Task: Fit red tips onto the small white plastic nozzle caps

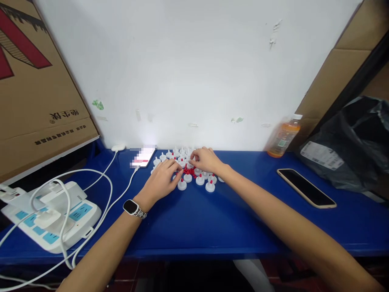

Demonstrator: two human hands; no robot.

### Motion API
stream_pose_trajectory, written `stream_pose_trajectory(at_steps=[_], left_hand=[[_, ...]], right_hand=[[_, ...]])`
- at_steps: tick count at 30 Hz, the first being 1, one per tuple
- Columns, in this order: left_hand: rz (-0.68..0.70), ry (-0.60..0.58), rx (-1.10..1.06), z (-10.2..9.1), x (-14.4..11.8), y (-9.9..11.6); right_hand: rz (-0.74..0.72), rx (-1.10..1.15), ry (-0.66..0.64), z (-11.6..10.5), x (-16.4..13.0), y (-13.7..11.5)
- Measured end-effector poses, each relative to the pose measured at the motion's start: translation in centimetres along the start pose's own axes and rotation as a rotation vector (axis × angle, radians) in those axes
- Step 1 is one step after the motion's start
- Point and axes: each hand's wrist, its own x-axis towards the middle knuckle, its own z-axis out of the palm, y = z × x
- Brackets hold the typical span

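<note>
On the blue table a cluster of white nozzle caps [182,185] spreads in front of the white wall, several with red tips. Small red tip caps [190,170] lie heaped in the middle. My left hand [162,178], wearing a watch, reaches in from the left side of the cluster. Its thumb and forefinger are drawn close together by the red heap; anything between them is too small to make out. Above that heap, the fingers of my right hand [208,160] are bent in a pinch on a white nozzle cap [189,164], partly hidden by the fingertips.
A power strip [57,223] with looping white cables takes up the left. A lit phone [144,157] lies behind my left hand, plugged in. To the right are a dark phone [305,187], an orange drink bottle [283,138] and a grey plastic bag [340,150]. Cardboard [39,93] stands at left.
</note>
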Motion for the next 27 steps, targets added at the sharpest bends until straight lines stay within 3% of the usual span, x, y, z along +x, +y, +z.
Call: stream_pose_trajectory(at_steps=[3,6,10,14,17,22,27], left_hand=[[-0.039,0.030,-0.028,0.0,0.0,0.0],[-0.076,0.084,-0.043,-0.1,0.0,0.2],[-0.115,0.197,-0.025,-0.2,0.1,0.6],[-0.094,0.145,-0.032,0.0,0.1,0.4],[-0.099,0.097,-0.051,0.2,-0.1,0.0],[-0.090,0.048,-0.049,0.3,-0.2,-0.5],[-0.090,0.006,-0.038,0.4,-0.2,-0.3]], right_hand=[[-0.022,0.006,-0.027,0.4,1.0,0.0],[-0.021,0.109,0.078,0.3,0.4,-0.4],[-0.005,0.496,0.224,-0.1,-1.5,-2.0],[-0.063,0.758,0.176,-0.2,-2.6,-3.2],[-0.059,0.604,0.146,-0.2,-2.7,-2.8],[-0.088,-0.069,-0.001,-0.4,-2.7,-1.4],[-0.126,-0.280,-0.080,-0.2,-2.4,-1.7]])
